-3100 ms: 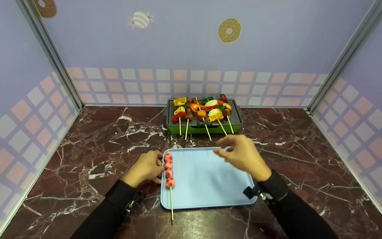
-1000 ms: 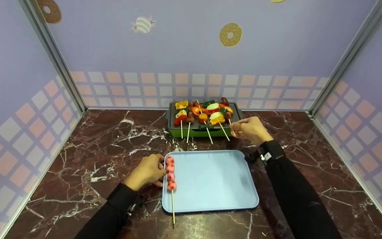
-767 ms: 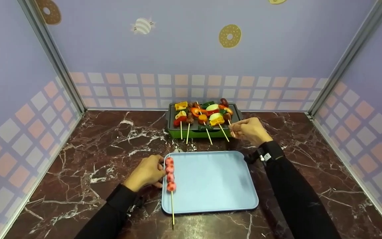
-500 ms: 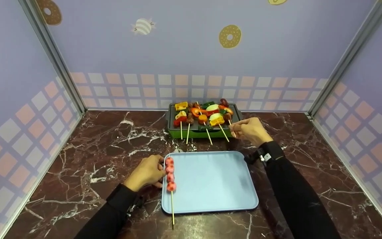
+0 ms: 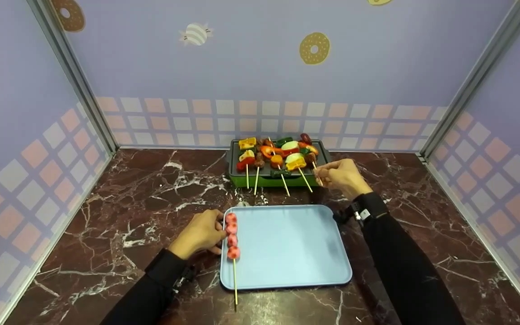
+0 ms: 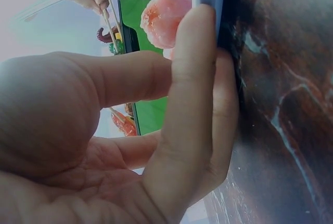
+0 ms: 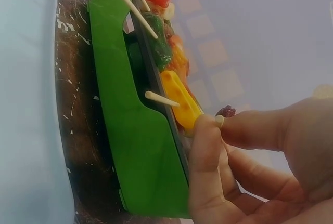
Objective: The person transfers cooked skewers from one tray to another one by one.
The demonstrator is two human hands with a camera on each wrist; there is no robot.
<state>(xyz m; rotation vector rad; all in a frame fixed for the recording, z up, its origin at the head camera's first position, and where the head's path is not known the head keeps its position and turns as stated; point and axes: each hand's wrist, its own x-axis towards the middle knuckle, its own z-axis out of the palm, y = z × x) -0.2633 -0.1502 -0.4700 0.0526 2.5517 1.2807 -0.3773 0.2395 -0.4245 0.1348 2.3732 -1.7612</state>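
My left hand (image 5: 201,231) pinches the left rim of a light blue tray (image 5: 287,248), with fingers and thumb at its edge in the left wrist view. A skewer of several pink balls (image 5: 233,240) lies along that side of the tray, its stick jutting past the front rim. At the grill's right end, my right hand (image 5: 339,177) pinches the stick of the rightmost skewer (image 5: 311,159), which has a brown piece near the stick. That skewer's food still rests on the grill (image 5: 238,181). In the right wrist view the stick's end (image 7: 219,121) shows between thumb and finger.
Several other vegetable and meat skewers lie across the green grill with their sticks toward me, a yellow-pepper skewer (image 5: 295,163) closest to my right hand. Dark marbled counter (image 5: 142,198) surrounds the tray. Patterned walls (image 5: 260,58) stand behind and at both sides.
My right hand has moved from above the tray to the grill's right end and taken hold of the rightmost skewer's stick. The left hand stays at the tray's rim.
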